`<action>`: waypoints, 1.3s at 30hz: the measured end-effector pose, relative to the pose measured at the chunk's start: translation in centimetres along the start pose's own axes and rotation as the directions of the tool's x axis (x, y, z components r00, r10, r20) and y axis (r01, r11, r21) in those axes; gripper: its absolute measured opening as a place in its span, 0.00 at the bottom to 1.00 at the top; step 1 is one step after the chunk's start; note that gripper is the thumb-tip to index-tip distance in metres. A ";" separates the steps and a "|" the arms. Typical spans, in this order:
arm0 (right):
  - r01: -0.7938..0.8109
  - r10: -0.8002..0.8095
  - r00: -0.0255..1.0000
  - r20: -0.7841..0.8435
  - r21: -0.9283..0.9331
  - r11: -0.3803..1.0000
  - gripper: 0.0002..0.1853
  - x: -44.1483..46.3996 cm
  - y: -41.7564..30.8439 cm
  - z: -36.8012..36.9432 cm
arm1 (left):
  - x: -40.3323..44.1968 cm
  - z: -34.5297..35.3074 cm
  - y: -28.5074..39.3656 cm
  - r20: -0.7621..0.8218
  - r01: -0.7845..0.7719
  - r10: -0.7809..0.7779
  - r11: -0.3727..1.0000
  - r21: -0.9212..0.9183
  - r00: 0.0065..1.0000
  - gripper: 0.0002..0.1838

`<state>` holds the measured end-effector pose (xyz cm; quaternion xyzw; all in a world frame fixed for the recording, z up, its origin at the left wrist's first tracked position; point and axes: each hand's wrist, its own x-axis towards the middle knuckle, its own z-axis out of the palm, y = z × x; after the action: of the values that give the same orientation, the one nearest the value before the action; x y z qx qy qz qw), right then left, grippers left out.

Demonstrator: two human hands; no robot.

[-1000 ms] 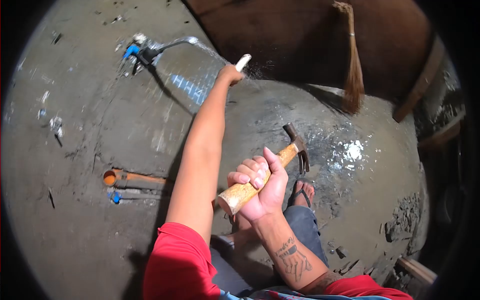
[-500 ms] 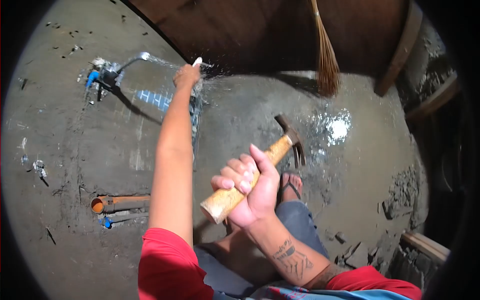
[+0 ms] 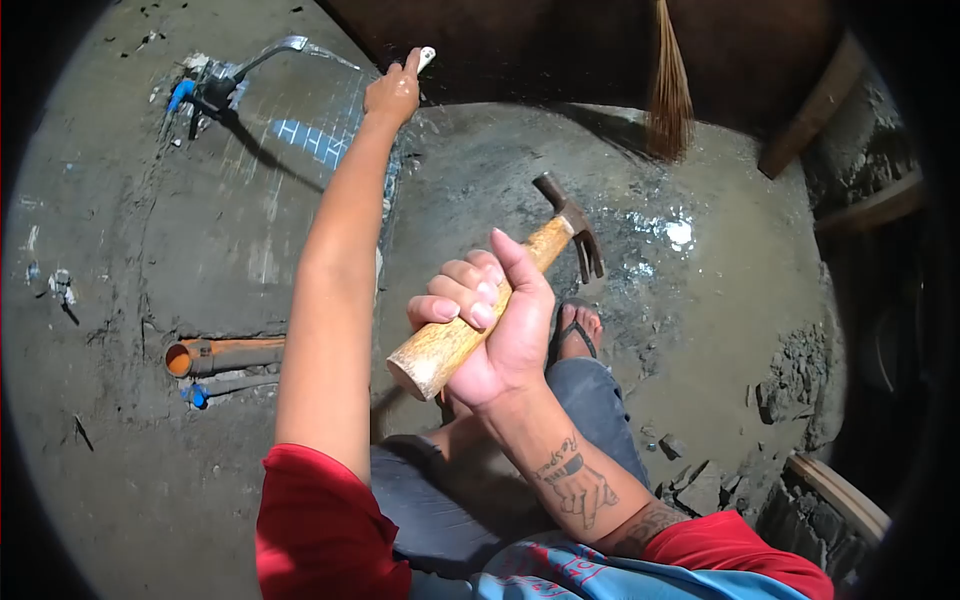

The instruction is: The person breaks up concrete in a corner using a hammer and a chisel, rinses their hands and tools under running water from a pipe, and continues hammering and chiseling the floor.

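Observation:
My right hand (image 3: 490, 310) is wrapped round the wooden handle of a claw hammer (image 3: 440, 350), its metal head up and to the right. My left arm stretches forward along the wall, and my left hand (image 3: 392, 95) is closed on a slim object with a white end (image 3: 427, 58). Most of that object is hidden by the fingers, so its kind cannot be made out. From a faucet (image 3: 285, 46) on the wall, a thin stream of water runs toward my left hand.
Orange pipe (image 3: 235, 355) and a blue-ended pipe (image 3: 200, 396) lie in a wall recess at left. A stick broom (image 3: 670, 100) hangs against a dark panel (image 3: 560, 60). Wet floor (image 3: 710, 320) surrounds my sandalled foot (image 3: 578, 330); rubble (image 3: 705, 490) lies at lower right.
The view has tilted down, so the surroundings sit higher. My left hand has turned, with the white end now pointing up and right; less splashing shows around it. The hammer stays in my right hand.

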<state>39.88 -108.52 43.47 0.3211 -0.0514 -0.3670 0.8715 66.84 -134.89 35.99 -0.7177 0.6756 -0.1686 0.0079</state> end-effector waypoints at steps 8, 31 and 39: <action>0.045 -0.045 0.999 0.007 0.018 0.999 0.20 -0.3 -0.1 0.2 | 0.1 -1.4 -1.4 0.543 0.635 -0.361 0.603 -0.484 0.758 0.28; 0.078 -0.079 0.996 0.035 0.029 0.997 0.20 -1.0 -1.4 1.4 | -0.8 3.4 -1.5 0.320 0.384 -0.432 0.067 -0.921 0.843 0.11; 0.140 -0.139 0.990 0.028 -0.033 0.990 0.19 -0.4 -2.1 1.6 | -1.0 -0.5 0.3 -0.238 0.293 -0.318 0.947 -0.136 0.918 0.28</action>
<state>37.80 -110.17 43.49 0.3038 -0.0333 -0.4321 0.8485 66.38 -133.85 36.17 -0.7859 0.5580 -0.2260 -0.1410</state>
